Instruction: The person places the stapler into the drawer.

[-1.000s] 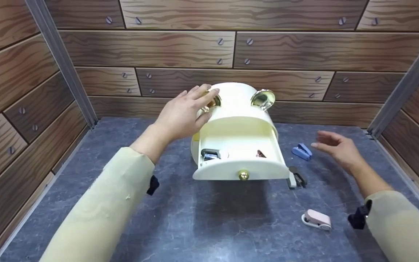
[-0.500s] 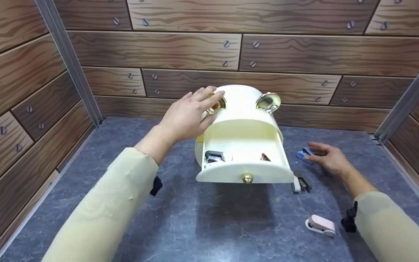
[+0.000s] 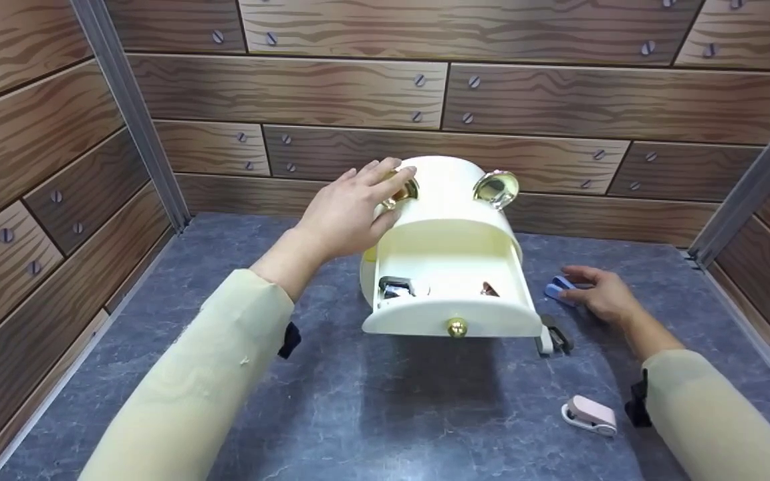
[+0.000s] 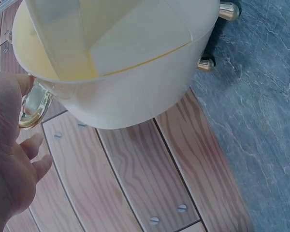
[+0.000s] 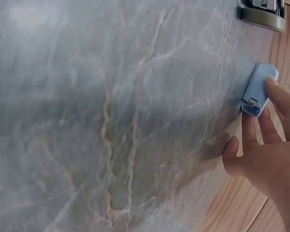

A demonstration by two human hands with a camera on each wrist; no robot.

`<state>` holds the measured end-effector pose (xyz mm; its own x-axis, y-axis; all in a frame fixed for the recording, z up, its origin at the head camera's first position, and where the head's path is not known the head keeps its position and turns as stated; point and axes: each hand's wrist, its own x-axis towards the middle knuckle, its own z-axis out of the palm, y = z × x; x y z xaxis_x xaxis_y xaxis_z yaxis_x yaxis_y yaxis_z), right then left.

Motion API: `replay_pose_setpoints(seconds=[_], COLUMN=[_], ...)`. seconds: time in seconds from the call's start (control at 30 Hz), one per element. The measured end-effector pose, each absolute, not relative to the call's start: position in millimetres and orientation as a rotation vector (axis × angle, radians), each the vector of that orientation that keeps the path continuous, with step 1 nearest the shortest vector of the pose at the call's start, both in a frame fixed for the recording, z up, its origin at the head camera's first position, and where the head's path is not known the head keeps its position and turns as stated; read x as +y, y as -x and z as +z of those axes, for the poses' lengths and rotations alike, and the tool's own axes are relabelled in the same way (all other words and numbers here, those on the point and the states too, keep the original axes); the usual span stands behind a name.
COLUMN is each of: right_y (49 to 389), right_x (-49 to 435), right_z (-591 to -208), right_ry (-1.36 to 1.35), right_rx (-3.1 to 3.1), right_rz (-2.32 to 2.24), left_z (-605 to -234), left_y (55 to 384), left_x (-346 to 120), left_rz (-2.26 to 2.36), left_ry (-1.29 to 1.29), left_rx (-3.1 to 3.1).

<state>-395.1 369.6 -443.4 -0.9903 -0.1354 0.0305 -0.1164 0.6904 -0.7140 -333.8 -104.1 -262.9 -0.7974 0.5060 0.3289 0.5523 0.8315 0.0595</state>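
Note:
A cream-white drawer box (image 3: 445, 177) with gold ears stands at the middle of the table, its drawer (image 3: 418, 319) pulled out by a gold knob. My left hand (image 3: 348, 210) rests on the box's left gold ear (image 3: 404, 192), fingers loosely spread. In the left wrist view this hand (image 4: 12, 150) touches the ear (image 4: 36, 104). To the right of the box, my right hand (image 3: 602, 294) pinches a small blue stapler (image 3: 557, 288). The right wrist view shows the thumb on one side of that stapler (image 5: 260, 89) and fingers at the other.
Beside the drawer's right corner lie a dark stapler (image 3: 557, 334) and a white one (image 3: 545, 341). A pink stapler (image 3: 589, 414) is nearer the front. Inside the drawer are a dark-and-blue item (image 3: 396, 287) and a small copper-coloured piece (image 3: 488, 289). Wood-patterned walls (image 3: 358, 93) surround the table.
My right hand has moved left and down onto the blue stapler and now pinches it. The left hand stays on the ear. The head view has shifted slightly.

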Motion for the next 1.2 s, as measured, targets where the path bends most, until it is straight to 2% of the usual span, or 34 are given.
replay_pose_setpoints(seconds=[0.27,0.8,1.0,1.2], right_y=[392,373,361,341], right_x=[370,370,365,349], right_z=[-441,-427,-400,-351], right_ry=[0.186,0.306,0.407,0.495], right_rx=[2.819,2.701,2.714,2.746], right_rz=[-1.224,-1.230,-1.303,-1.418], left_z=[-263,-263,-263,-263], left_y=[333,334,334,333], left_x=[-104,-103,-103,-104], left_rz=[-0.221,-0.230,-0.242,-0.239], left_ry=[0.803,0.796,0.806,0.804], left_rx=[-2.713,-2.715,-2.703,-2.712])
